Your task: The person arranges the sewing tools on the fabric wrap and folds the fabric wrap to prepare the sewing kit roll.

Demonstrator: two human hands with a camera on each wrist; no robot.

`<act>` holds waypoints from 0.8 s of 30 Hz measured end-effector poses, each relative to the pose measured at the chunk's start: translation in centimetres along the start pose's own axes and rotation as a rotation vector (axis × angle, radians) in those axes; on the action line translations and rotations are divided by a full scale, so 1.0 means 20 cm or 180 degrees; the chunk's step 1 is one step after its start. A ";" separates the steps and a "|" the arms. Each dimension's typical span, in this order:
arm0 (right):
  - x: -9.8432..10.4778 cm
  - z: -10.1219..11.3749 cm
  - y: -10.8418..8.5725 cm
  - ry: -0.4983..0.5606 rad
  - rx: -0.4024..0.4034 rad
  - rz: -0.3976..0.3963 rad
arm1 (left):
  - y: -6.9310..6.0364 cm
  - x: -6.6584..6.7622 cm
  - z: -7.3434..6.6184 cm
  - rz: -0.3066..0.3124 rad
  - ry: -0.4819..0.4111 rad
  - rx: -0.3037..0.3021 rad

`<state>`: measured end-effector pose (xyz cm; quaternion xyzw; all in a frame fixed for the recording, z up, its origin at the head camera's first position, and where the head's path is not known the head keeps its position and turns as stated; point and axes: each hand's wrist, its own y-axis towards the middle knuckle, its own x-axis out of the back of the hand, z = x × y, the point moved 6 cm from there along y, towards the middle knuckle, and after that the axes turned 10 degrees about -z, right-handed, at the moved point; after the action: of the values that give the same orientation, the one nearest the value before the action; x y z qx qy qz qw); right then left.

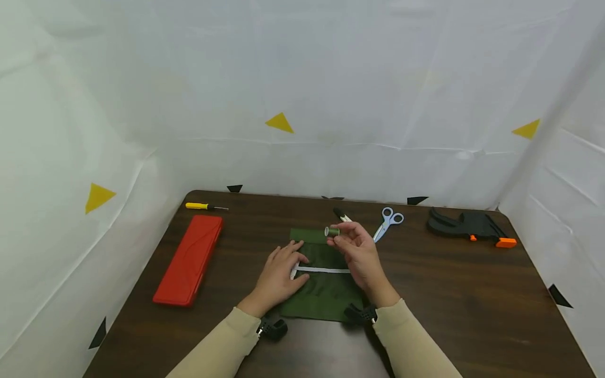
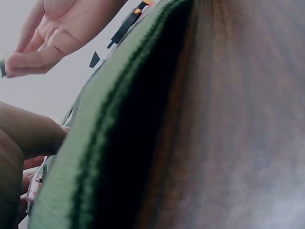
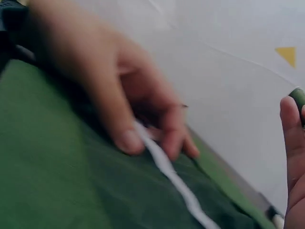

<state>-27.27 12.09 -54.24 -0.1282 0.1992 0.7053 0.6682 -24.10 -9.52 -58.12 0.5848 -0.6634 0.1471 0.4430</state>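
My right hand (image 1: 363, 258) pinches a small spool of green thread (image 1: 332, 231) between thumb and fingers, raised over the far part of a dark green cloth (image 1: 321, 302). A narrow white strip (image 1: 326, 270) runs across the cloth. The left hand (image 1: 280, 272) rests at the cloth's left side with fingers spread, beside the strip's left end. In the right wrist view, the left hand (image 3: 102, 71) has its thumb and fingers on either side of the white strip (image 3: 178, 183). In the left wrist view, the cloth's edge (image 2: 95, 124) hides much of the work.
A red case (image 1: 189, 261) and a yellow-handled screwdriver (image 1: 198, 206) lie at the left. Behind the cloth is a black-and-white pen-like item (image 1: 341, 214), with light blue scissors (image 1: 387, 223) beyond the right hand. A black and orange clamp (image 1: 470, 227) lies at the far right.
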 end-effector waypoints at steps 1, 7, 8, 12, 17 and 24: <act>-0.01 -0.03 0.00 -0.0069 -0.0076 0.0031 | 0.01 0.00 0.00 -0.0019 0.0019 0.0003; -0.04 -0.15 -0.02 -0.0549 -0.0431 0.0127 | 0.01 0.00 0.01 -0.0031 0.0012 0.0065; -0.04 -0.16 -0.02 -0.0629 -0.0472 0.0167 | 0.01 0.00 0.01 -0.0035 0.0006 0.0073; -0.05 -0.19 -0.02 -0.0917 -0.0555 0.0400 | 0.01 0.00 0.01 -0.0096 -0.0017 0.0066; -0.06 -0.20 -0.01 -0.1269 -0.0514 0.0611 | 0.02 0.01 -0.01 -0.0124 -0.0108 0.0045; -0.07 -0.24 -0.01 -0.1682 -0.0406 0.0776 | 0.02 0.02 -0.01 -0.0113 -0.0132 0.0085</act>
<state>-27.31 8.78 -57.92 0.0430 -0.0124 0.8004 0.5978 -24.36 -9.56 -57.67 0.6052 -0.6600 0.1359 0.4238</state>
